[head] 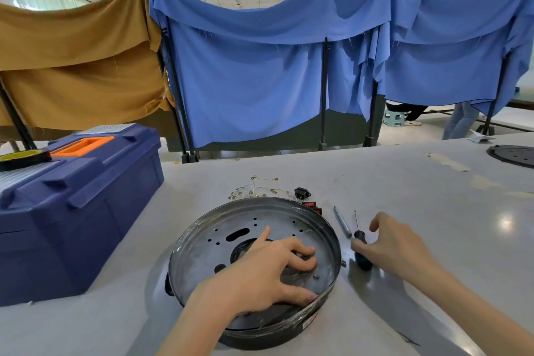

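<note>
Blue toolbox blocks the desk's left side. Round metal housing sits mid-desk near the front edge, raised rim all round. Wires, black socket and red switches clutter just behind it. Metal rod and screwdriver lie just beside its right. The desk's right half is open up to the black disc at the far right corner.

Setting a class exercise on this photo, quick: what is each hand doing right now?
Left hand: open, fingers spread, pressing inside the metal pan.
Right hand: closed on the screwdriver handle, thumb across it.
</note>
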`<state>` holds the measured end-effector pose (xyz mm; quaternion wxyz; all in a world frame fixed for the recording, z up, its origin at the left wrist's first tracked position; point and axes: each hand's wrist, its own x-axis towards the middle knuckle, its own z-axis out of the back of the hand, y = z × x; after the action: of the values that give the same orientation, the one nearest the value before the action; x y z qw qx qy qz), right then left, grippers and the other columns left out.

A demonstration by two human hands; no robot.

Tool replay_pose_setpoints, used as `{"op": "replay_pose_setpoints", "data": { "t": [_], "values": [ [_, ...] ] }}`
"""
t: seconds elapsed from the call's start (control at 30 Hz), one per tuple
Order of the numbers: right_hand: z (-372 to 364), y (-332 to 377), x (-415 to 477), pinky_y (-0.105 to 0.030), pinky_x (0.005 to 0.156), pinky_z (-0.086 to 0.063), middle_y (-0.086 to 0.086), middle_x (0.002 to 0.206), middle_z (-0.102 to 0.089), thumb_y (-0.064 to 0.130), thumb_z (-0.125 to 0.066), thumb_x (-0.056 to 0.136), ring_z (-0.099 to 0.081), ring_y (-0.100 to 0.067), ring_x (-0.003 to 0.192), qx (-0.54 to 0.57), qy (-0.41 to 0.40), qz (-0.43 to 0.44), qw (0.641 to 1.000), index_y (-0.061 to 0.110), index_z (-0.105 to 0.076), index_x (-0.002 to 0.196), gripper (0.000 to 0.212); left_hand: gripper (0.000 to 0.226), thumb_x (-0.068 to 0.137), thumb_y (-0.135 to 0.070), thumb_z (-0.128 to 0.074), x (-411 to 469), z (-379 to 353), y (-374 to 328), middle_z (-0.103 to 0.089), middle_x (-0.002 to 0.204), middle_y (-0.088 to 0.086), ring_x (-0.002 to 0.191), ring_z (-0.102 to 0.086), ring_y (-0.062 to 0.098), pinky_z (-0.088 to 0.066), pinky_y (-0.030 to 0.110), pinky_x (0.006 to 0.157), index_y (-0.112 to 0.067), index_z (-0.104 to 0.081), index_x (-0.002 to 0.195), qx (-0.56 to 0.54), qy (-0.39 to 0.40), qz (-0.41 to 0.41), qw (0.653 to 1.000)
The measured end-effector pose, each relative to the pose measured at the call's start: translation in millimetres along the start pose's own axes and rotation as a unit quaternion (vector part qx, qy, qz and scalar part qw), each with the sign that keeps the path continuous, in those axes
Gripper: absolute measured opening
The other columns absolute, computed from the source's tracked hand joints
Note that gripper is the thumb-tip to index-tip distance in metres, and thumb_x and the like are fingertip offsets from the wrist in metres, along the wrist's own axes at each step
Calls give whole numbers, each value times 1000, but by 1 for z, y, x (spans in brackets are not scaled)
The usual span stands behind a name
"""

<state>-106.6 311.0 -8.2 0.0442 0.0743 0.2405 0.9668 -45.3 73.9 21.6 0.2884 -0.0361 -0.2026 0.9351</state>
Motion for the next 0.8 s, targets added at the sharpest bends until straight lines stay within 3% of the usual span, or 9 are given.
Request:
{"op": "replay_pose_setpoints", "data": {
  "t": [0.1,0.2,0.27,0.37,0.47,0.53,0.63,0.8],
  "values": [
    [-2,5,-3,-31,51,-32,1,73,-54,41,-64,79,-49,-18,64,-5,5,-3,1000,15,-46,86,33,45,85,-39,-69,4,5,-3,-44,139,-15,131,-38,2,20,27,110,-23,-63,126,12,14,1,1000],
    [-7,6,-5,-30,49,-19,1,56,-34,28,-63,80,-29,-21,52,24,-10,4,1000,15,-32,64,37,42,85,-38,-70,6,10,-4,-44,136,-13,129,-39,4,16,29,113,-21,-66,123,2,38,6,999],
    [-8,5,-4,-30,50,-19,-8,50,-39,23,-66,80,-34,-29,50,58,-45,4,997,8,-41,59,36,39,88,-33,-67,5,12,-2,-42,139,-16,132,-37,2,14,30,115,-22,-64,126,-23,47,13,999],
    [4,5,-2,-27,51,-32,-7,61,-62,24,-67,84,-57,-21,61,146,-105,0,984,7,-64,88,18,36,94,-22,-61,3,11,2,-41,142,-17,132,-36,-1,11,32,117,-24,-60,131,-48,47,23,997],
    [29,10,4,-28,48,-38,-8,64,-63,19,-65,89,-52,-21,54,261,-145,42,954,19,-66,90,1,35,97,-16,-56,1,10,2,-40,144,-17,131,-37,-1,8,34,120,-23,-61,131,-55,44,32,997],
    [45,16,10,-24,42,-37,-9,68,-61,15,-63,92,-48,-18,53,324,-134,73,934,24,-68,90,11,33,96,-17,-58,1,8,2,-42,141,-17,129,-39,0,-3,37,122,-23,-63,129,-66,37,38,996],
    [66,34,15,-21,49,-46,-9,63,-63,8,-65,91,-53,-12,50,457,-76,93,881,13,-72,96,10,36,94,-24,-62,0,5,3,-43,139,-21,132,-36,7,-20,37,118,-26,-63,129,-77,28,46,996],
    [80,58,14,-20,54,-47,-6,69,-67,18,-78,66,-49,-12,56,670,13,82,738,0,-71,92,32,38,94,-28,-62,-1,1,8,-42,141,-23,136,-32,9,-23,38,116,-29,-60,132,-64,25,36,997]
  ]
}}
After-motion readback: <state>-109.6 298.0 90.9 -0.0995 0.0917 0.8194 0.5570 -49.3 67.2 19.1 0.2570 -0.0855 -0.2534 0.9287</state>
